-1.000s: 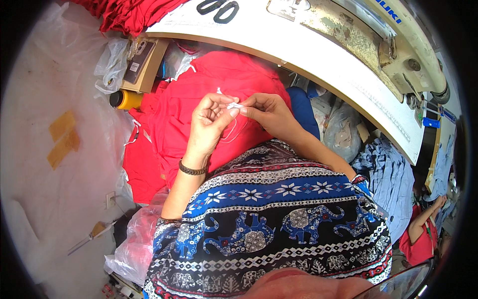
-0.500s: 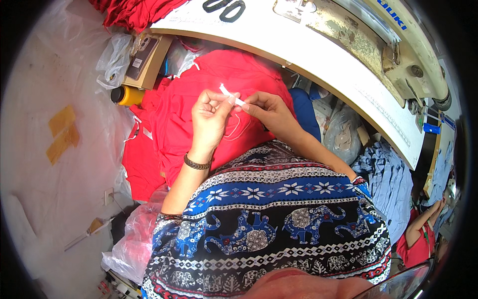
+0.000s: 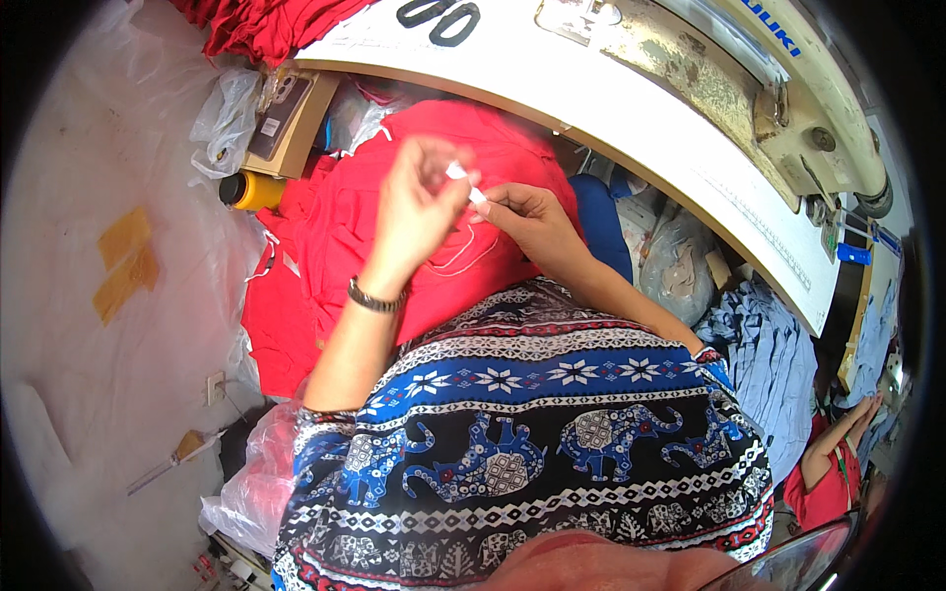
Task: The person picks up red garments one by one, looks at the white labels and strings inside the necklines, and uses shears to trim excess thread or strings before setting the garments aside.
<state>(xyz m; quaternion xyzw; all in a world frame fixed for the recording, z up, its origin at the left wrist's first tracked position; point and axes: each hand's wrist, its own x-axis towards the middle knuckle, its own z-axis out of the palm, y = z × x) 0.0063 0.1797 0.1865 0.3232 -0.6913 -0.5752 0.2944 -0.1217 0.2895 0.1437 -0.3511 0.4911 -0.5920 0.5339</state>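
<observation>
A short, narrow white strip (image 3: 477, 196) runs between my two hands, above red cloth. My right hand (image 3: 540, 225) pinches its lower end between thumb and fingers. My left hand (image 3: 412, 202), with a dark bracelet at the wrist, is closed on the upper part, its fingers smeared by motion. Beneath both hands, the bunched red fabric (image 3: 345, 217) lies over my lap, with a thin white cord (image 3: 463, 258) looping across it.
A white sewing table (image 3: 631, 123) curves beyond my hands, bearing a sewing machine (image 3: 818, 138). At left are a yellow jar (image 3: 258, 191), a cardboard box (image 3: 307, 123) and plastic film (image 3: 222, 123). Blue-grey cloth (image 3: 764, 345) lies at right, near another person's arm (image 3: 833, 443).
My left hand has shifted slightly left and upward, and its fingers have turned around the white strip. My right hand stays nearly in place.
</observation>
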